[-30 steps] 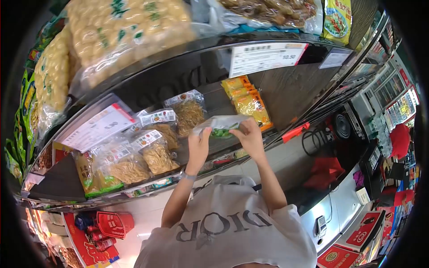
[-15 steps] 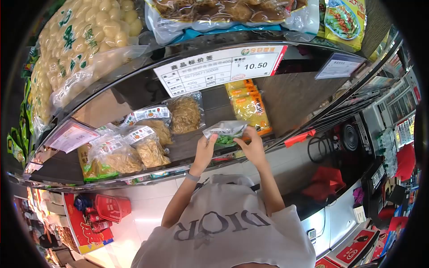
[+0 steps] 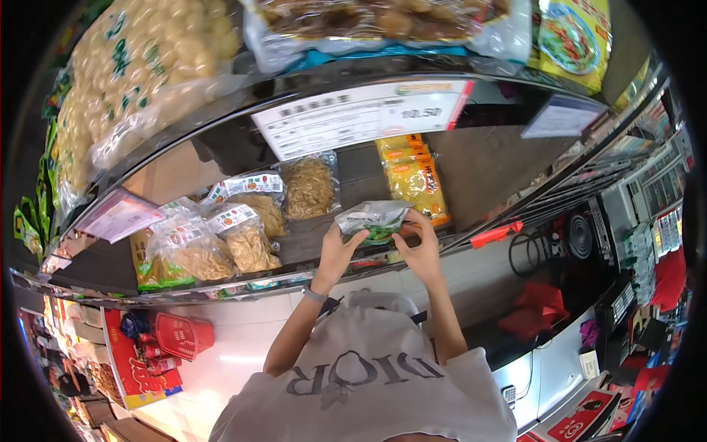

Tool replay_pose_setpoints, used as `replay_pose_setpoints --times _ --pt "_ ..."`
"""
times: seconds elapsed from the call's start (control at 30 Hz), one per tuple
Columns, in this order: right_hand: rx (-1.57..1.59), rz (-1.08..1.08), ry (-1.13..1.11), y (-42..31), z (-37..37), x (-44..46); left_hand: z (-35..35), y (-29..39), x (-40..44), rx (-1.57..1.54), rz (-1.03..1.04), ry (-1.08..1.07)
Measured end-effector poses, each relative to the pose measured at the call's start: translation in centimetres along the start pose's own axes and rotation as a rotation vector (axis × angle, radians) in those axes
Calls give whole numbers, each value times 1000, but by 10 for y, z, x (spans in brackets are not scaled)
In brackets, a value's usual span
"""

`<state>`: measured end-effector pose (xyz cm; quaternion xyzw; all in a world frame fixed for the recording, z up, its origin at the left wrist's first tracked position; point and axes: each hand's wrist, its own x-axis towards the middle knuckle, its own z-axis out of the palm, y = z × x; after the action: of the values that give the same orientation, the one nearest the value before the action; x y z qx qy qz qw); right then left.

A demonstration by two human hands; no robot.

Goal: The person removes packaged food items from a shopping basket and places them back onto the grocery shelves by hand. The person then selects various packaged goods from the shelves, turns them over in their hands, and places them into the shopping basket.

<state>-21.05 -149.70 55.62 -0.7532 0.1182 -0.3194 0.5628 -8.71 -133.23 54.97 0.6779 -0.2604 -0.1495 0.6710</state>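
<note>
A small clear plastic packet with green contents is held up between both hands, just off the front edge of the lower shelf. My left hand grips its left side, thumb lying across the front. My right hand has hold of the right side with fingers curled behind it. Behind the packet lie yellow-orange packets in an overlapping row. A clear bag of brownish dried shreds sits behind and to the left, and several similar labelled bags are bunched farther left.
Above hangs a price tag reading 10.50 on the upper shelf edge. Large bags of pale round balls and brown food rest up there. A red basket stands on the floor at left; a counter with a keypad is at lower right.
Both thumbs have shifted on the packet's front, and the packet is tilted slightly differently. My right fingers have spread a little higher along its edge. The view has moved slightly.
</note>
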Motion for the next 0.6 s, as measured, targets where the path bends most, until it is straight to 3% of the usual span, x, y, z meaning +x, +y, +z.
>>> replay_pose_setpoints --times 0.13,0.33,0.4,0.5,0.6 --pt "-159 -108 68 -18 7 -6 -11 9 -3 -2 36 17" --pt "-520 -314 430 -46 35 -30 -51 29 -18 0 103 81" --pt "-246 -417 474 -48 61 -39 -70 34 -28 -94 108 141" --pt "-185 -539 297 -83 111 -45 -118 64 -54 -100 100 218" --pt "76 -590 85 -100 181 -54 -173 66 -90 -95 117 354"
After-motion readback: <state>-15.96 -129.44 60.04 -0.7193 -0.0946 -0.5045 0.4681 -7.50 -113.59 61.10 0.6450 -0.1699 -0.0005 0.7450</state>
